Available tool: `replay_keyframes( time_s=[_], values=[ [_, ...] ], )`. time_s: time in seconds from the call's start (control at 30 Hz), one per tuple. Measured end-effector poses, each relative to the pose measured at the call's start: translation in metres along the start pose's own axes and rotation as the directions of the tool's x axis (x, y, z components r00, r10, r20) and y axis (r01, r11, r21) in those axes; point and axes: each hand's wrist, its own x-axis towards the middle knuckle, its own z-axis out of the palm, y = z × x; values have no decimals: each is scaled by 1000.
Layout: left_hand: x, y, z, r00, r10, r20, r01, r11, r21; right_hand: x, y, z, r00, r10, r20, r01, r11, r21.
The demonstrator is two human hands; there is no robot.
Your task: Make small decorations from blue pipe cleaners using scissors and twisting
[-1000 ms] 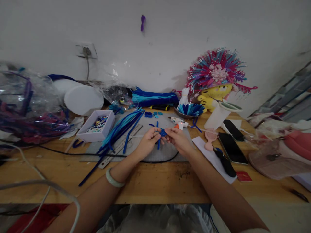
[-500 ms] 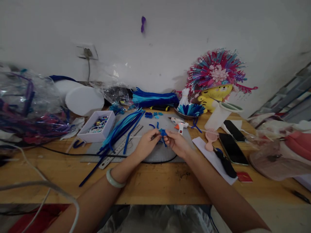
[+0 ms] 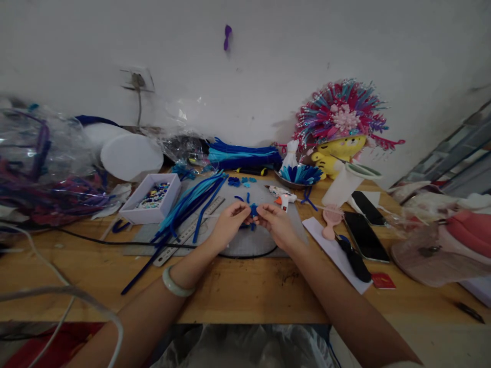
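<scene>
Both hands meet over the grey mat (image 3: 291, 240), pinching a small blue pipe-cleaner piece (image 3: 253, 210) between them. My left hand (image 3: 231, 223), with a pale bangle on its wrist, grips the left side. My right hand (image 3: 276, 223) grips the right side with thumb and fingertips. Parts of the piece are hidden by the fingers. Short blue stems (image 3: 241, 198) lie just beyond. To the left, a bundle of long blue and turquoise pipe cleaners (image 3: 192, 202) crosses a metal ruler (image 3: 184, 237). Small blue pipe-cleaner flowers (image 3: 234, 181) sit at the mat's back.
A white box of beads (image 3: 172, 202) stands on the left. On the right are a glue gun (image 3: 282, 197), a bowl of blue pieces (image 3: 299, 179), a pink hairbrush (image 3: 332, 220) and phones (image 3: 366, 236). A black cable (image 3: 134, 242) runs across the mat's front.
The blue piece has turned a little and moved slightly left between my fingers. Both hands keep their pinch. The whole view has shifted slightly.
</scene>
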Motion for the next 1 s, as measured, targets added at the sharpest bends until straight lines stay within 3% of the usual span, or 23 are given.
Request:
replay_keyframes(
  time_s=[0.37,0.47,0.57,0.67,0.8,1.0],
  values=[
    [3,-4,-4,990,-61,131,53,997,64,3,-1,-2,995,74,64,-73,997,-25],
    [2,-6,-5,991,2,133,-23,988,151,3,-1,-2,994,99,34,-99,995,-20],
    [0,-5,-6,974,183,135,-221,904,366,4,-3,-3,993,117,28,-118,993,20],
    [-1,-4,-9,940,281,195,-342,774,533,4,-4,-3,993,112,36,-113,993,41],
    [-1,-3,-15,916,337,217,-394,667,633,3,-6,-2,997,76,18,-77,997,21],
    [-1,-10,-18,898,357,259,-430,581,691,2,-6,0,994,92,59,-90,995,-36]
  ],
)
